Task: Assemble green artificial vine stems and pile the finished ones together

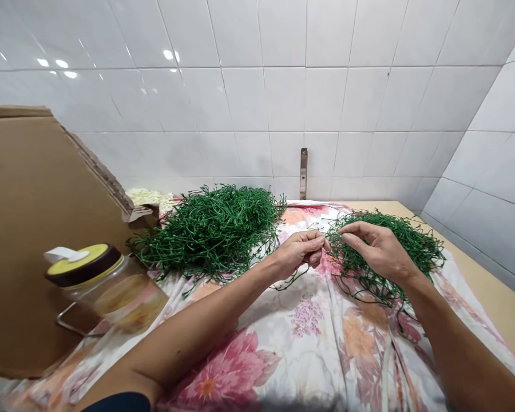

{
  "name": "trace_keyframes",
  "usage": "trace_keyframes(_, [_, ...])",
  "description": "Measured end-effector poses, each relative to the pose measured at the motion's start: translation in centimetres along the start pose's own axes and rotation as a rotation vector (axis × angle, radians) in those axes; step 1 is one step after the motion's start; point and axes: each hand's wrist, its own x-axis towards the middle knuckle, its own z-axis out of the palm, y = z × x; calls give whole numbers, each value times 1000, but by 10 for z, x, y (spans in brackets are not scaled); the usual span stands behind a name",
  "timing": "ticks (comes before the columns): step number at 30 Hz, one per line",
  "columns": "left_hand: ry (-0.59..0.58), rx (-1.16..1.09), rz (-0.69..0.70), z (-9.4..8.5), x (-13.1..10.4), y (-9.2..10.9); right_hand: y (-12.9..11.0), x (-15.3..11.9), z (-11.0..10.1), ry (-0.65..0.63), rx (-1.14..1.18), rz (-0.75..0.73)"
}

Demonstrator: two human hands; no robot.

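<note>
Between thumb and fingers, my left hand pinches a thin green artificial stem, whose loose end hangs below the fist. My right hand faces it, with thumb and forefinger tips drawn together at the stem's other end; the exact contact is too fine to make out. Beneath and behind the right hand spreads a tangled pile of green stems. A taller heap of the same green stems, with small knobbed tips, lies to the left of my left hand. Both piles rest on a floral cloth.
A cardboard box stands at the left. Before it leans a clear jar with a yellow and brown lid and some liquid. Pale cream pieces lie behind the left heap. A white tiled wall and a metal strip close off the back.
</note>
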Motion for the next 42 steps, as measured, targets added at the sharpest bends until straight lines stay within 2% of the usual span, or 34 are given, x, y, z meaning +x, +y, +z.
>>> trace_keyframes(7, [172,353,110,-2,3,-3,1,1,-3,-127,200,63])
trace_keyframes(12, [292,686,278,-2,-1,4,5,1,3,-110,240,81])
trace_keyframes(14, [312,769,299,-1,-3,7,7,2,5,-111,222,78])
trace_keyframes(16, [281,741,264,0,-3,7,8,2,8,-118,192,70])
trace_keyframes(22, [199,393,82,3,0,5,5,2,13,-107,128,29])
trace_keyframes(27, [154,292,5,-1,1,3,4,0,17,-97,83,13])
trace_keyframes(32, [165,52,-95,-1,2,-5,5,0,17,43,-107,-134])
trace_keyframes(38, [279,-31,-105,1,4,-9,-8,-5,13,383,-297,-289])
trace_keyframes(40, [309,-41,-85,2,4,-9,-14,-8,16,374,-304,-319])
trace_keyframes(42, [330,-55,-48,2,4,-9,-15,-10,20,260,-314,-347])
